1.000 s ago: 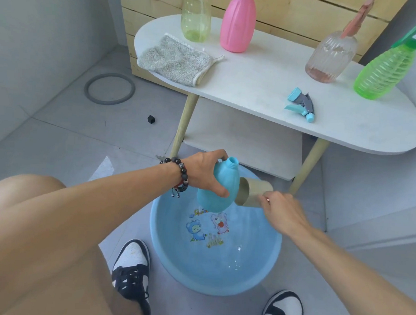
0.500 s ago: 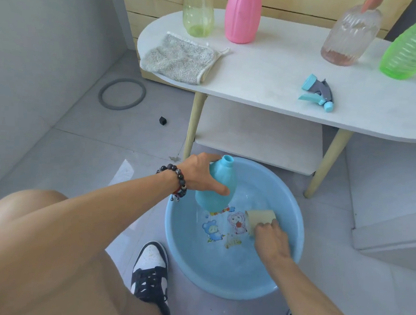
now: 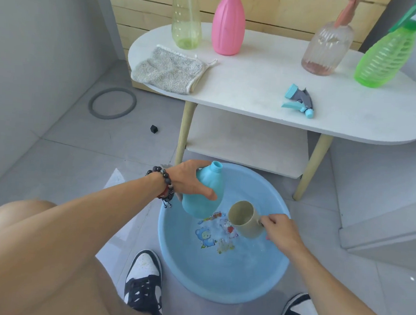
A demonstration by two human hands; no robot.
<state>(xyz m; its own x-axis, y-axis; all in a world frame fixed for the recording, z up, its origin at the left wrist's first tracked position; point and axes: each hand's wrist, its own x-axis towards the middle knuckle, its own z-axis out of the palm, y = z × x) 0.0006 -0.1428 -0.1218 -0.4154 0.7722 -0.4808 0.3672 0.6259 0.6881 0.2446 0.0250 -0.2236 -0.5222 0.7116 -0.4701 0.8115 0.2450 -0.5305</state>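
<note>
While the left hand [image 3: 188, 180] is gripping the uncapped blue bottle [image 3: 203, 196] over the basin [image 3: 218, 292], the right hand [image 3: 281, 231] is pinching the beige cup [image 3: 244, 219] by its handle. Cup is tilting, mouth toward the bottle.

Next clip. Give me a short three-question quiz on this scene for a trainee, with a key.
1. True or false: the blue bottle in the left-hand grip has a spray head screwed on.
2. The right-hand grip holds the beige cup by its: A) handle B) rim C) base.
3. Fill in: bottle and cup are both held over the blue ____.
Key: 1 false, its neck is open; 2 A; 3 basin.
</note>
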